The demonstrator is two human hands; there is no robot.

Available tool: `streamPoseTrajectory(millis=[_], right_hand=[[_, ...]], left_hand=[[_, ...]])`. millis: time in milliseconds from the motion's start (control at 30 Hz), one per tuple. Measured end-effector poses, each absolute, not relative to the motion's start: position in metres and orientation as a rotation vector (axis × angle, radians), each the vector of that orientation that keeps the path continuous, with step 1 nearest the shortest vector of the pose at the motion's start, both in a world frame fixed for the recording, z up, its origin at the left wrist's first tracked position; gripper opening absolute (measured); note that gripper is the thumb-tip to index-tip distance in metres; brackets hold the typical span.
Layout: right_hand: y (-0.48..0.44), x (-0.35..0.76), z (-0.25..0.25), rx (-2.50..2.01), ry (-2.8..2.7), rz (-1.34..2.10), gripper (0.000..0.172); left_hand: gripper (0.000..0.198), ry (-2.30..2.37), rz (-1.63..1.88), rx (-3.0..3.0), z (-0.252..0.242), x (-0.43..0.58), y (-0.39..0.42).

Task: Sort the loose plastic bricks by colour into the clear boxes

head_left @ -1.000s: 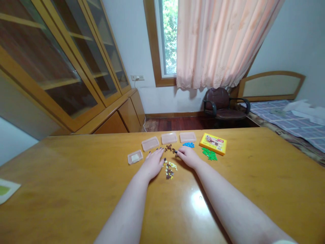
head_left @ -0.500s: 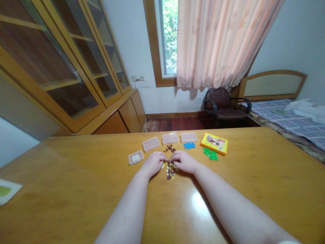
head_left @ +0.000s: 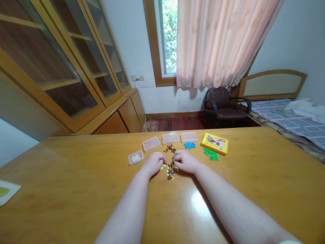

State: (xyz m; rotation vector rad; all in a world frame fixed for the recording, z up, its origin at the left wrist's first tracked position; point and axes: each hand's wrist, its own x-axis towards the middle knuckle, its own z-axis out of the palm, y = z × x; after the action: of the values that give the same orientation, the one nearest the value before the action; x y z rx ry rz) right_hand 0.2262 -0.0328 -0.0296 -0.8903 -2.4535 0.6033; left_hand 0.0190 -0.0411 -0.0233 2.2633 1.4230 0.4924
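A mixed pile of small brown, yellow and pale pieces (head_left: 170, 173) lies on the wooden table between my hands. My left hand (head_left: 153, 163) rests at the pile's left edge with fingers curled down. On the opposite side my right hand (head_left: 185, 160) has its fingertips bent together over the pieces; whatever either hand pinches is too small to make out. Just beyond the fingers is a separate group of brown pieces (head_left: 169, 148). Blue pieces (head_left: 189, 145) are gathered farther right, and green pieces (head_left: 211, 154) sit beside a yellow box (head_left: 214, 143).
Three clear plastic trays (head_left: 151, 144) stand in an arc behind the pieces. A smaller container (head_left: 135, 157) at the left has something white in it. The table's (head_left: 88, 183) far edge runs behind them, with a chair (head_left: 220, 103) beyond.
My hands have drawn slightly apart, widening the gap between the fingertips. The right fingers have shifted a little, and more of the pile shows.
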Motion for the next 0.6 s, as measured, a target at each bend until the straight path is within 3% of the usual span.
streamPoseTrajectory(millis=[300, 600], right_hand=[[-0.035, 0.2252, -0.029, -0.811, -2.46, 0.648, 0.018], [-0.0306, 0.2269, -0.0277, -1.091, -2.419, 0.328, 0.025]], left_hand=[[0.03, 1.396, 0.571, 2.196, -0.0268, 0.0225, -0.0409], [0.034, 1.232, 0.591, 2.305, -0.0216, 0.0193, -0.0445]])
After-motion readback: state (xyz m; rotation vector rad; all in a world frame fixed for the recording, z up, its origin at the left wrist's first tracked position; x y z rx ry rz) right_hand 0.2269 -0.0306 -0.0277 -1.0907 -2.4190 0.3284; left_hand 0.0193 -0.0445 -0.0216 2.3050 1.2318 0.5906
